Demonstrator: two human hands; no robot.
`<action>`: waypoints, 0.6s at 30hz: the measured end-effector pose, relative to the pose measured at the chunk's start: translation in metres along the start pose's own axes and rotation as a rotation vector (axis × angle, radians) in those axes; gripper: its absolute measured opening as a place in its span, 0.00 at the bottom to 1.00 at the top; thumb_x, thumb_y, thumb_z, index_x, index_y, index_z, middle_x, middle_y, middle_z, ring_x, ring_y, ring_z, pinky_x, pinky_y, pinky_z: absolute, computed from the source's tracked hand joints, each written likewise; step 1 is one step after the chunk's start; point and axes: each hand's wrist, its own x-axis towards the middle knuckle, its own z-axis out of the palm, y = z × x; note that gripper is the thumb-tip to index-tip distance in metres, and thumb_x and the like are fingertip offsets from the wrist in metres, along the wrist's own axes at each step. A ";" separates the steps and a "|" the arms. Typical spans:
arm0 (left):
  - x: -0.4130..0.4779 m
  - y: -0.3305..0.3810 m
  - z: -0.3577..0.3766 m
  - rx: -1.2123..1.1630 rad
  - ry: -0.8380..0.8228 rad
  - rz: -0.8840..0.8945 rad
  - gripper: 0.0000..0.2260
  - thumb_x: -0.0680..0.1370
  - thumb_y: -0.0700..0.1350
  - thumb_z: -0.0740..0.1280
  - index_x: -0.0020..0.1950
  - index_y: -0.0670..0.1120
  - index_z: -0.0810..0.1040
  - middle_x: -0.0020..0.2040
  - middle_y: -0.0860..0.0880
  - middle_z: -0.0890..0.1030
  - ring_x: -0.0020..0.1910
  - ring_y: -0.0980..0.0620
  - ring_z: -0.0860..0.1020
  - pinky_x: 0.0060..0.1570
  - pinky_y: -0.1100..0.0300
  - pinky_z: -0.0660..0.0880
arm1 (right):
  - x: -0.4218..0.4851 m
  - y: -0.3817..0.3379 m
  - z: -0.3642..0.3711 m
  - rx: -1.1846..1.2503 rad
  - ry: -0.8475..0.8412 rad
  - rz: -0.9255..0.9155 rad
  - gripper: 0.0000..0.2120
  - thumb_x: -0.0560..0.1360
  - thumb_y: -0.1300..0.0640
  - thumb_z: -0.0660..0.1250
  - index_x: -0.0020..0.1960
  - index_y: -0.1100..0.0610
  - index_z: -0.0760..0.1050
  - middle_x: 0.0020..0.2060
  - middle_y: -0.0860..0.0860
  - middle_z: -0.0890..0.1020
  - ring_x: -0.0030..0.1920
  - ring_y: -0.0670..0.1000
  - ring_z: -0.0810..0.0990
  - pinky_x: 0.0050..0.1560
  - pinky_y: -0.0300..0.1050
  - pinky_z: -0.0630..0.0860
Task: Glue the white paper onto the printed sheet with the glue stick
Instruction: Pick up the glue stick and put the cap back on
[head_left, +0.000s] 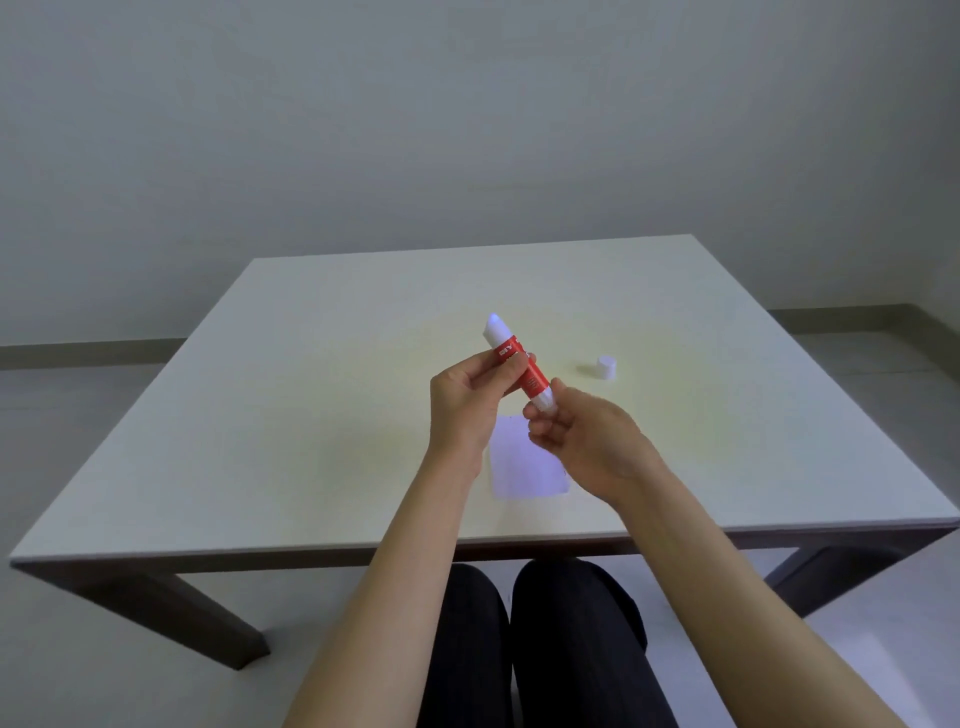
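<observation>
Both hands, the left hand (462, 395) and right hand (582, 431), are holding the glue stick (519, 364) tight. The cap (605, 367) is lying off on the desk (311, 415). The paper (524, 467) near the front edge is waiting; no gluing yet.

The worktop (311, 415) is a big, pale square with a thin light edge. It stands on dark legs that slant out at the corners. The top looks smooth and a bit yellow in the middle where the light falls.

Two things lie on it. A small white cap (605, 367) stands by itself on the right part, with a soft shadow on its left side. A piece of white paper (524, 470) lies flat closer to the near edge, a little right of the middle. The cap and the paper are well apart. Part of the paper is hidden, so its full shape cannot be seen.
</observation>
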 end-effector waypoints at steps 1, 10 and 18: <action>0.001 -0.001 0.001 0.003 0.037 0.005 0.02 0.73 0.43 0.72 0.43 0.48 0.85 0.42 0.50 0.87 0.46 0.51 0.85 0.53 0.62 0.76 | 0.000 0.007 0.001 -0.281 0.083 -0.254 0.05 0.77 0.58 0.64 0.45 0.59 0.77 0.33 0.49 0.83 0.35 0.50 0.79 0.43 0.39 0.75; 0.005 -0.009 -0.008 0.354 0.226 0.162 0.05 0.70 0.46 0.74 0.35 0.55 0.82 0.30 0.60 0.83 0.33 0.65 0.79 0.38 0.71 0.72 | 0.045 0.010 -0.034 -1.380 0.299 -0.814 0.26 0.74 0.41 0.62 0.66 0.56 0.71 0.64 0.57 0.74 0.62 0.56 0.73 0.58 0.53 0.69; 0.004 -0.004 -0.027 0.640 0.204 0.424 0.08 0.77 0.44 0.66 0.55 0.44 0.80 0.45 0.50 0.79 0.42 0.53 0.77 0.42 0.67 0.72 | 0.098 0.000 -0.089 -1.873 0.397 -0.363 0.22 0.80 0.59 0.55 0.73 0.54 0.62 0.66 0.57 0.73 0.59 0.62 0.74 0.57 0.53 0.69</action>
